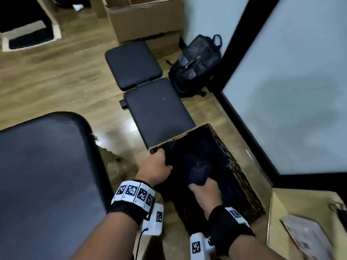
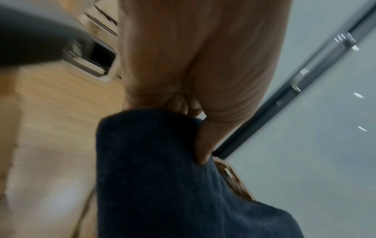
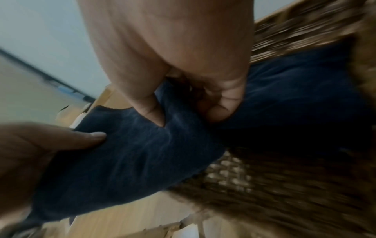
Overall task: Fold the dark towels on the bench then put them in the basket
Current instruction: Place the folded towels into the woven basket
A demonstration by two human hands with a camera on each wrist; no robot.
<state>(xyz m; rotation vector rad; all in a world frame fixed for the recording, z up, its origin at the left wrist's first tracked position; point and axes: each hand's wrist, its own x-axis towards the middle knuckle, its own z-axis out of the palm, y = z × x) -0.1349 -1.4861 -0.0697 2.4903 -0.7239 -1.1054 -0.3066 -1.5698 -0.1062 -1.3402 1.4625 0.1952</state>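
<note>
Gripping folded dark towel (image 1: pixel 199 171) at both ends: left hand (image 1: pixel 156 168) holds left edge, right hand (image 1: pixel 205 192) pinches near edge, thumbs on top. Towel navy, soft nap, bulky folded wad, lower centre of head view, inside woven basket (image 1: pixel 242 177) over more dark fabric. Wrist views blurred. Padded black bench (image 1: pixel 157 109) at frame centre, bare. Black backpack (image 1: pixel 197 66) upper right.
</note>
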